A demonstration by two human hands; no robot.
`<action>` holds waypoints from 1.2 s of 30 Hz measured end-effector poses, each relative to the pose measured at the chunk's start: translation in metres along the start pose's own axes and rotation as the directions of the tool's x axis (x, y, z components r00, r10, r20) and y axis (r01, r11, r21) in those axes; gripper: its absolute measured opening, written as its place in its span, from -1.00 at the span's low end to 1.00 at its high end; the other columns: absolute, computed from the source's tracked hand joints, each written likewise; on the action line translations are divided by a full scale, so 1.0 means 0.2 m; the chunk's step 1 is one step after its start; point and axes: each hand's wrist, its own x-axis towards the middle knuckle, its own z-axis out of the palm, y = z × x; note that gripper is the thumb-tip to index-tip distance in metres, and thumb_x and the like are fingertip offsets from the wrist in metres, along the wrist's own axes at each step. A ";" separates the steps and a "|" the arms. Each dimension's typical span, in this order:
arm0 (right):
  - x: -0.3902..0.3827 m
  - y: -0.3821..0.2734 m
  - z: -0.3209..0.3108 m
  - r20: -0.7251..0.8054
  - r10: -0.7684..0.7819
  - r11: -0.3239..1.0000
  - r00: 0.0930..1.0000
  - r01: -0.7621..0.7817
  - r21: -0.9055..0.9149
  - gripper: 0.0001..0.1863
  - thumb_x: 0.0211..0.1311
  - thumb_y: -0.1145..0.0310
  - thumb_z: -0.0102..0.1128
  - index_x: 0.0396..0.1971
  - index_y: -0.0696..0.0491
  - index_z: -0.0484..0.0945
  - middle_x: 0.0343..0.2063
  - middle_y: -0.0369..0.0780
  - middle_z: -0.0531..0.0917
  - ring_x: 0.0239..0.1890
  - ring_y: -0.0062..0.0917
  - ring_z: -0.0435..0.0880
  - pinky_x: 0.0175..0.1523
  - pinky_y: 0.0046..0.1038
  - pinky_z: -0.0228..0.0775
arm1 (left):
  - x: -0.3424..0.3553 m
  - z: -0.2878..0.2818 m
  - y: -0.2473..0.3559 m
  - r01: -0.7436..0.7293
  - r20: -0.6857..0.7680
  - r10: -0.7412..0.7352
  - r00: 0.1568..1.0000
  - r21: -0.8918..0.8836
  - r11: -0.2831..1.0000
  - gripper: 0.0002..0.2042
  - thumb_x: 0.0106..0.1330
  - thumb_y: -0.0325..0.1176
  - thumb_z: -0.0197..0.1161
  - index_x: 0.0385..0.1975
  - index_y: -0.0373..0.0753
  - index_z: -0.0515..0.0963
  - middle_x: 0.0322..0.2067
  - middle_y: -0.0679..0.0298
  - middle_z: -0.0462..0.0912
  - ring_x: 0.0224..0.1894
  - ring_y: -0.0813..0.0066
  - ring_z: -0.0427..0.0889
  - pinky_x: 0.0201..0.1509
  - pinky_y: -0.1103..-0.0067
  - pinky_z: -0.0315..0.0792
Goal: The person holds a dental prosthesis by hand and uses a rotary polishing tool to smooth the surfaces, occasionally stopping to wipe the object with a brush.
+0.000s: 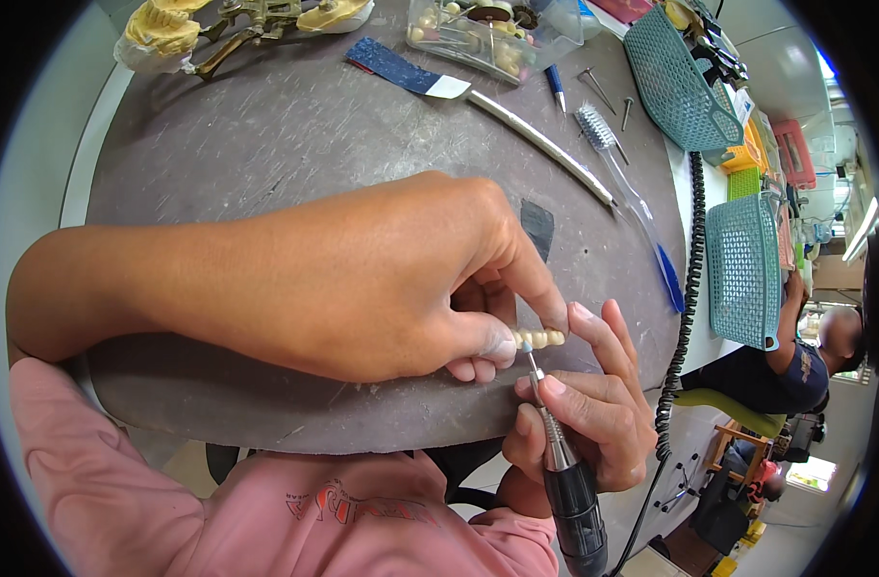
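Observation:
My left hand [420, 279] reaches in from the left, thumb and forefinger pinching a short row of cream-coloured false teeth, a dental bridge [545, 338]. My right hand [608, 418] is wrapped round a rotary handpiece [572, 495] with a knurled metal nose and black body. Its small pale-blue tip [527, 345] meets or almost meets the bridge beside my left thumb; exact contact is too small to tell. A fingertip of my right hand rests near the bridge's right end. Part of the bridge is hidden behind my left thumb.
Beyond my hands on the grey worktop [266, 154] lie a toothbrush [641, 207], a white rod-like tool [545, 144], blue abrasive paper [396, 67] and a clear box of parts [468, 43]. Teal baskets [742, 269] and a coiled cable [694, 250] line the right. A person [786, 346] sits beyond.

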 end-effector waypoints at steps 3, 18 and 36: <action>-0.01 0.00 0.01 -0.022 0.014 0.999 1.000 -0.014 0.034 -0.81 0.01 0.31 0.49 -0.41 -0.02 0.63 -0.59 -0.27 0.70 -0.05 -0.18 0.72 0.23 0.01 0.36 | -0.01 0.00 0.00 0.001 0.000 -0.001 1.000 0.012 1.000 -0.67 0.29 -0.51 0.23 0.07 -0.36 0.55 -0.50 0.22 0.66 -0.46 0.71 0.56 -0.33 0.69 0.47; 0.00 0.00 -0.01 -0.025 0.015 0.999 1.000 -0.014 0.037 -0.80 0.00 0.30 0.50 -0.41 -0.01 0.64 -0.60 -0.26 0.70 -0.06 -0.17 0.72 0.23 0.01 0.36 | 0.00 0.00 0.00 -0.014 0.012 0.014 1.000 0.030 0.999 -0.68 0.28 -0.53 0.21 0.04 -0.38 0.57 -0.49 0.20 0.67 -0.44 0.68 0.59 -0.33 0.70 0.48; 0.00 0.02 -0.01 -0.023 -0.001 0.998 1.000 0.002 0.067 -0.81 0.00 0.31 0.50 -0.42 0.00 0.64 -0.61 -0.25 0.70 -0.10 -0.16 0.73 0.22 0.03 0.36 | 0.00 0.00 0.01 0.000 -0.010 0.000 1.000 0.033 0.999 -0.72 0.24 -0.52 0.25 -0.05 -0.41 0.60 -0.46 0.21 0.67 -0.42 0.67 0.56 -0.32 0.67 0.49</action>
